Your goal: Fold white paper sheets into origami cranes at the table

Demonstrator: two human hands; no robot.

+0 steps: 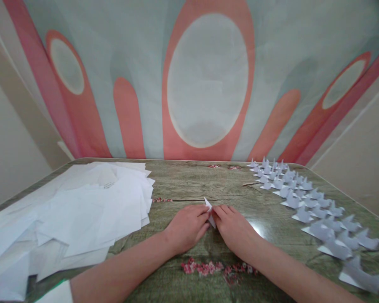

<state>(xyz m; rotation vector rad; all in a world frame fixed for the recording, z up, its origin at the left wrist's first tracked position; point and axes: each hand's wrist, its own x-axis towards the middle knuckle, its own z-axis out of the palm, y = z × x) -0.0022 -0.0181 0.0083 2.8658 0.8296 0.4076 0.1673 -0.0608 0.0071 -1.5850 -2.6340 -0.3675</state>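
A small piece of folded white paper [207,204] sits between my two hands, low over the middle of the table. My left hand [189,225] pinches its left side with the fingers pressed together. From the other side my right hand [232,227] grips it, thumb and fingers closed. One pointed tip of the paper sticks up past the fingers, and another corner shows below them. The fingers hide the rest of its shape.
Loose white paper sheets [82,210] lie in a broad, uneven pile on the left. Rows of folded paper birds [322,229] stand along the right side. The wood-patterned table [189,181] bears printed pink flowers and meets a painted wall [151,84] behind.
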